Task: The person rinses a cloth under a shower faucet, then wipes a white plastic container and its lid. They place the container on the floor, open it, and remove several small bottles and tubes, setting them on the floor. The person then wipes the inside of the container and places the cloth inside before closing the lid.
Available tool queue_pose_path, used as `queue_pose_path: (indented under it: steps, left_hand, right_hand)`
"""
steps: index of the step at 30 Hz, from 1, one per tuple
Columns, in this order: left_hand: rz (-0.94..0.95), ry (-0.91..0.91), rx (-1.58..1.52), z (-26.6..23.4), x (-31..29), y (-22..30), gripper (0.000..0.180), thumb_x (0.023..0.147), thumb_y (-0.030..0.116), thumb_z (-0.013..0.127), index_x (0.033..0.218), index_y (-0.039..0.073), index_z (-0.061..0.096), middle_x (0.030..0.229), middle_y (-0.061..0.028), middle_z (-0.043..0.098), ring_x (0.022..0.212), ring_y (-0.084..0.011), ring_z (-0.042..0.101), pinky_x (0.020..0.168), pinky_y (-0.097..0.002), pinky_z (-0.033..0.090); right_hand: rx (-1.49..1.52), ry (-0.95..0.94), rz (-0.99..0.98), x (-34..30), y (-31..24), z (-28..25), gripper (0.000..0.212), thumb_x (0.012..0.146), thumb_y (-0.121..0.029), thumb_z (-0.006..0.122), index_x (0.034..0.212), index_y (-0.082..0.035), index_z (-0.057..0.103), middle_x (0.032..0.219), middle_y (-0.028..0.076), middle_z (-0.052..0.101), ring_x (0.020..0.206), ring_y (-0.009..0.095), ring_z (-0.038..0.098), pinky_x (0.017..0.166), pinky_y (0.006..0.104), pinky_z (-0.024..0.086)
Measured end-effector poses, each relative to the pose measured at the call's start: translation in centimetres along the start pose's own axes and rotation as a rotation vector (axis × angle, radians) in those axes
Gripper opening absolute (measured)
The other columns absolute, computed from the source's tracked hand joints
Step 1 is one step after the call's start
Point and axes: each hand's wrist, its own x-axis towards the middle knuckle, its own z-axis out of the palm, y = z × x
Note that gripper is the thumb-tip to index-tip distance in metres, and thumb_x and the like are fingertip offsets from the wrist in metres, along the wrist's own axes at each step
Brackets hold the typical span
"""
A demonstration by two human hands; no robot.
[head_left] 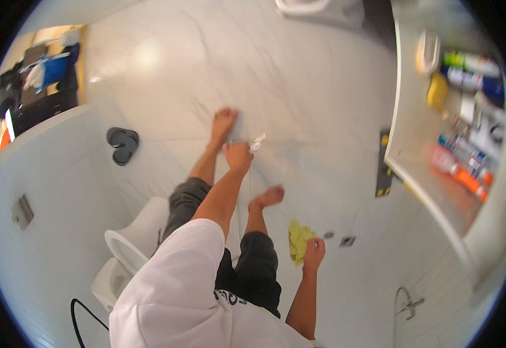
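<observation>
My left hand reaches forward over the pale marbled floor, its fingers closed on a small crumpled white piece that looks like tissue. It is near my left bare foot. Lower and to the right, my right hand grips a yellow-green cloth, which hangs loosely to the left of its fingers. My right bare foot stands between the two hands. Part of the white piece is hidden behind the left fingers.
A white toilet stands at my left, with dark grey slippers ahead of it. On the right, an open shelf holds several bottles. A wall tap is at lower right; a floor drain lies beyond my right hand.
</observation>
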Motion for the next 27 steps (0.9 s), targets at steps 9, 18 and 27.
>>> queue_pose_path:
  steps: [9, 18, 27]
  left_hand:
    - [-0.485, 0.251, -0.252, -27.4, -5.1, -13.9, 0.018, 0.067, 0.028, 0.064, 0.082, 0.018, 0.064, 0.083, -0.0021, 0.062, 0.09, -0.0202, 0.054, 0.087, -0.0406, 0.029]
    - [-0.968, 0.199, -0.671, -41.6, -12.9, -32.5, 0.034, 0.061, 0.033, 0.069, 0.089, 0.015, 0.062, 0.089, -0.0039, 0.062, 0.093, -0.022, 0.055, 0.086, -0.0428, 0.029]
    - [-1.186, 0.579, -1.37, -43.0, -17.2, -47.0, 0.046, 0.062, 0.026, 0.071, 0.097, 0.0, 0.057, 0.096, -0.0121, 0.06, 0.087, -0.0213, 0.058, 0.079, -0.0381, 0.039]
  right_hand:
    - [-0.032, -0.263, -0.293, -5.7, -19.4, -5.3, 0.028, 0.07, 0.002, 0.051, 0.098, 0.0, 0.053, 0.091, 0.008, 0.054, 0.081, 0.016, 0.051, 0.073, 0.0267, 0.042]
    - [0.028, -0.255, -0.516, -11.3, -42.6, -2.0, 0.028, 0.075, 0.0, 0.052, 0.103, 0.0, 0.051, 0.092, 0.008, 0.055, 0.081, 0.016, 0.051, 0.075, 0.0284, 0.043]
    - [0.293, -0.868, -0.724, -21.7, -68.7, 3.3, 0.032, 0.083, -0.007, 0.048, 0.115, -0.004, 0.041, 0.109, 0.007, 0.05, 0.096, 0.019, 0.051, 0.083, 0.033, 0.043]
